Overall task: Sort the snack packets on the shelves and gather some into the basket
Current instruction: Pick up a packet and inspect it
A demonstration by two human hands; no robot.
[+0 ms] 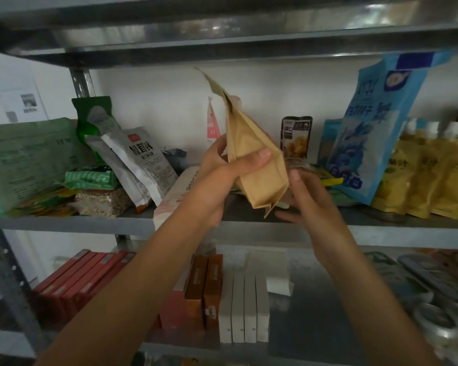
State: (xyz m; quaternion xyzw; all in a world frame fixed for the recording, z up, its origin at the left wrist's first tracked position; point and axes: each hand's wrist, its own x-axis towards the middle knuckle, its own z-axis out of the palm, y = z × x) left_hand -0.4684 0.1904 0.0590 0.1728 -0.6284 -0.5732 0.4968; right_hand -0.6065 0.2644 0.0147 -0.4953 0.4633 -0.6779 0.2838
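A tan kraft-paper snack bag (251, 154) stands tilted in front of the middle shelf (117, 223). My left hand (222, 175) grips it round its middle, thumb across the front. My right hand (307, 196) is at the bag's lower right corner, fingers loosely curled beside and under it. Other packets stand on the shelf: a grey-white one (143, 159), a green one (95, 120), a small dark one (296, 136), a tall blue bag (376, 128) and yellow spouted pouches (428, 170). No basket is in view.
A large green pack (27, 159) lies at the shelf's left end. The lower shelf holds red boxes (77, 281), orange boxes (204, 286), white boxes (243, 307) and foil packs (421, 281) at the right. A metal shelf (222, 40) hangs close above.
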